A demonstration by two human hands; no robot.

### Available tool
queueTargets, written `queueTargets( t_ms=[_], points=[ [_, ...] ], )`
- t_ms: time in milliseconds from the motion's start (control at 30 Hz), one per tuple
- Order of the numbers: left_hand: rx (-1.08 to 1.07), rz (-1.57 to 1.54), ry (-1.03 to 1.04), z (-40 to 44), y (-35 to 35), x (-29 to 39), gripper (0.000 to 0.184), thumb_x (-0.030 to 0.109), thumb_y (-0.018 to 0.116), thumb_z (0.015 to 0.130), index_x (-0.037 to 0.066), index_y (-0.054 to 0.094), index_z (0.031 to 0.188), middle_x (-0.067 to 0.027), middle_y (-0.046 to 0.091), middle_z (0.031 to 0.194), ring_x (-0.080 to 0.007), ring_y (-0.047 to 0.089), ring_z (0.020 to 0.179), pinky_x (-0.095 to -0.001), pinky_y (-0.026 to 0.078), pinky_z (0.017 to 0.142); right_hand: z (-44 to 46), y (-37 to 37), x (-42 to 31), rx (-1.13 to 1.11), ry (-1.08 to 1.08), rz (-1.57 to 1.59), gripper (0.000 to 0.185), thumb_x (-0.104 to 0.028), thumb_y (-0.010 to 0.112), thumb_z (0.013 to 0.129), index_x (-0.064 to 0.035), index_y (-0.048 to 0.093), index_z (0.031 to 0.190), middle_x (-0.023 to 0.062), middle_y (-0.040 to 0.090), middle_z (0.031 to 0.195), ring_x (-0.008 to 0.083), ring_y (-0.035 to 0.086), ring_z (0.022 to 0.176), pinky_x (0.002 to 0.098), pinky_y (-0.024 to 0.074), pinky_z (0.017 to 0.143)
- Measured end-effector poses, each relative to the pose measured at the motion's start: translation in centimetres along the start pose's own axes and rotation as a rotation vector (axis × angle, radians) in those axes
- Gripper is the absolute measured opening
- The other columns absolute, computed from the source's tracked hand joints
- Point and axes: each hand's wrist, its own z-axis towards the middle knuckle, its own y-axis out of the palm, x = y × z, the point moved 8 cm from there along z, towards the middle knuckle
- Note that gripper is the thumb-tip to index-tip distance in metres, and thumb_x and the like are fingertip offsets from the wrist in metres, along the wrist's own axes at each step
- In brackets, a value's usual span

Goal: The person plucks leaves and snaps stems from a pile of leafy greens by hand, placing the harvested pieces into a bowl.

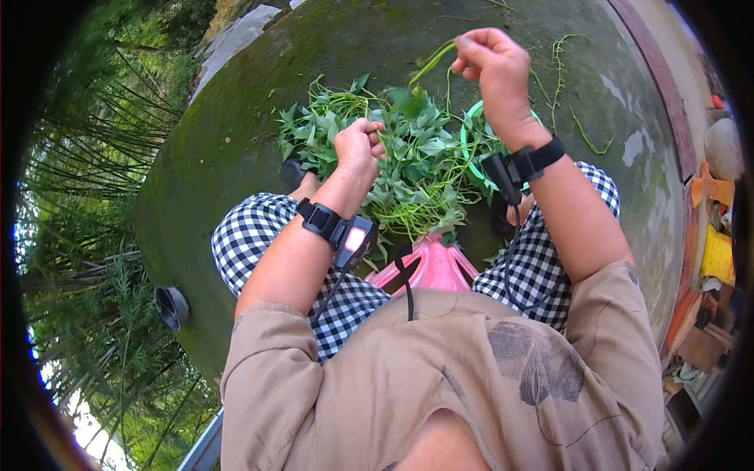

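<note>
My right hand (493, 69) is raised above the pile, its fingers pinched round a few green stems (433, 63) that slant down to the left. A blurred leaf hangs near their lower end. Lower and to the left, my left hand (360, 146) is closed at the pile, and a thin stem seems to run into its fingers. Beneath both hands lies a heap of leafy green vines (428, 149), leaves spread at the back and bare stems bunched toward me. A light green round rim (465, 140) shows at the heap's right side, partly hidden by leaves and my right forearm.
Between my knees is a pink plastic thing (433, 271), partly covered by my shirt. Loose vine pieces (559, 78) lie on the mossy concrete ground (243, 133) to the right. A dark pot (171, 308) stands at the left edge, beside dense plants. Assorted items line the right, including a yellow one (718, 255).
</note>
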Motion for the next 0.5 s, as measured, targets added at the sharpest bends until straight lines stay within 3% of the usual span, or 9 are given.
queueTargets(
  t_ms=[133,233,267,367,400,500],
  points=[
    [-0.202,-0.127,0.004,0.2,1.5,0.7,0.011,0.017,0.052,0.093,0.008,0.057,0.097,-0.003,0.05,0.072,-0.0144,0.045,0.06,-0.0295,0.034,0.049,3.8,-0.5,2.8,0.046,0.114,0.137,0.032,-0.014,0.072,0.083,0.0,0.061,0.11,0.0044,0.067,0.078,0.009,0.062,0.063,0.0224,0.0495,0.058],
    [-0.343,-0.157,0.063,-0.2,2.1,2.4,0.015,0.017,0.044,0.099,0.009,0.056,0.104,-0.0113,0.06,0.096,-0.0172,0.052,0.069,-0.0292,0.039,0.052,4.4,0.6,2.8,0.118,-0.045,-0.116,0.053,-0.015,0.075,0.081,0.0002,0.052,0.127,0.0056,0.068,0.082,0.0109,0.063,0.068,0.0251,0.0511,0.061],
    [-0.347,-0.162,0.085,-0.1,2.1,2.9,0.015,0.017,0.043,0.1,0.009,0.055,0.105,-0.0128,0.061,0.1,-0.0174,0.053,0.07,-0.0286,0.04,0.052,4.2,0.7,3.0,0.104,-0.044,-0.19,0.051,-0.015,0.076,0.08,0.0019,0.057,0.124,0.0076,0.068,0.086,0.0123,0.063,0.076,0.0273,0.0518,0.065],
    [-0.357,-0.142,0.151,-0.1,2.1,4.3,0.018,0.017,0.039,0.102,0.009,0.055,0.107,-0.0185,0.064,0.108,-0.0183,0.057,0.072,-0.0278,0.041,0.052,3.6,3.3,6.2,-0.281,0.146,-0.285,0.032,-0.014,0.07,0.083,-0.0038,0.067,0.113,0.0036,0.068,0.091,0.0088,0.061,0.076,0.0255,0.0487,0.065],
    [-0.363,-0.134,0.168,-0.2,2.1,4.7,0.018,0.018,0.04,0.102,0.009,0.055,0.107,-0.0188,0.064,0.106,-0.0184,0.057,0.071,-0.0281,0.042,0.053,2.7,4.3,7.0,-0.369,0.207,-0.27,0.039,-0.002,0.067,0.077,-0.0061,0.067,0.116,0.0024,0.068,0.091,0.0075,0.058,0.072,0.0243,0.0468,0.063],
    [-0.44,-0.121,0.187,-0.8,2.8,5.8,0.019,0.018,0.041,0.102,0.007,0.056,0.107,-0.019,0.067,0.099,-0.019,0.058,0.068,-0.0292,0.044,0.053,-0.2,7.7,8.2,-0.651,0.045,-0.321,0.051,0.007,0.058,0.072,-0.0072,0.065,0.121,0.0026,0.068,0.096,0.0062,0.056,0.072,0.023,0.0455,0.062]
  ],
)
